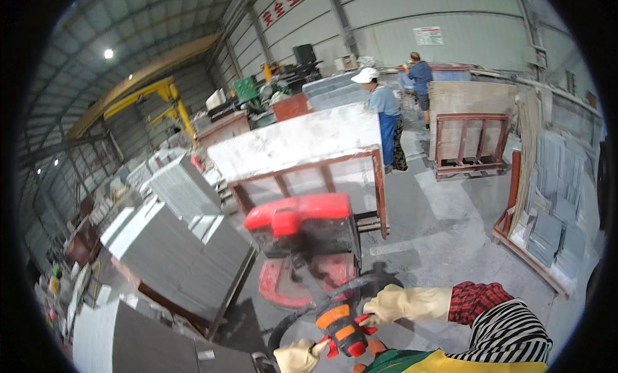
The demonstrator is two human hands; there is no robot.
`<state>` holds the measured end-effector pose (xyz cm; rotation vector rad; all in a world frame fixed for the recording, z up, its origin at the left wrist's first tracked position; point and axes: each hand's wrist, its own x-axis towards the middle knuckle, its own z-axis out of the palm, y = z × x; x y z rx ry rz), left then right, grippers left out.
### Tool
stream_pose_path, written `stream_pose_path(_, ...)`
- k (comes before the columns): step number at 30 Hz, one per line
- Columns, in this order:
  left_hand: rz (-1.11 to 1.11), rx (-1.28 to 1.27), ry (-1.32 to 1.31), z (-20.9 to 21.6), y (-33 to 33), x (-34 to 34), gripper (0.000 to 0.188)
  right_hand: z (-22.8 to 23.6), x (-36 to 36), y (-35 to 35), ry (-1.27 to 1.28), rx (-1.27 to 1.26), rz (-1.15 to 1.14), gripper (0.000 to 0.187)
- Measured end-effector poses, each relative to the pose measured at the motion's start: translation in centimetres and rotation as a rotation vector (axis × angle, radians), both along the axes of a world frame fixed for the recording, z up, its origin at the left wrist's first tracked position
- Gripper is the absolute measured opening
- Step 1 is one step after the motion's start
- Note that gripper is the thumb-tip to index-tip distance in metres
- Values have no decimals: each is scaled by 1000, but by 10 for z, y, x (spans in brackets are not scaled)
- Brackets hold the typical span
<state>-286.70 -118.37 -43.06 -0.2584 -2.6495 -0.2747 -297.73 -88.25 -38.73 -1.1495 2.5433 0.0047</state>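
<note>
A red and black electric pallet truck (297, 213) stands in front of me, with its tiller handle (341, 328) reaching back toward my body. The handle's head is black with orange panels and red thumb levers, inside a black loop. My left hand (299, 356), in a cream rubber glove, is closed around the left side of the handle, its thumb by a red lever. Gloved alike, my right hand (391, 305) grips the right side, fingers at the other red lever. Beyond the truck, a red-brown frame (322, 178) carries a large white slab (290, 141).
Grey slab stacks (177, 260) stand close on the left. A second rack with a panel (473, 125) is ahead right, and a rack of grey tiles (547, 238) lies along the right. One person (384, 109) stands beside the white slab; another person (421, 80) is farther back.
</note>
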Motion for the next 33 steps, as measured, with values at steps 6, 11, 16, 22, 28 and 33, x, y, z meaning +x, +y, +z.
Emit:
stream_pose_path(6, -27, -147, -39, -46, 5, -36, 33, -38, -34, 25, 59, -106, -12, 67)
stream_pose_path(11, -117, 89, 93, -43, 1, -62, 61, -22, -60, 18, 12, -94, -2, 69)
stream_pose_path(16, -16, 87, 57, -22, 25, -93, 59, -30, -95, 24, -17, -55, -71, 76)
stream_pose_path(22, 98, 51, -36, -1, 38, -129, 57, -23, -151, 24, 76, -86, 19, 74)
stream_pose_path(28, 97, 57, -87, -2, 38, -174, 55, -43, -195, 31, 177, -153, 22, 63)
stream_pose_path(33, 21, 35, -58, -2, 9, -210, 57, -57, -234, 10, 180, -245, 96, 64)
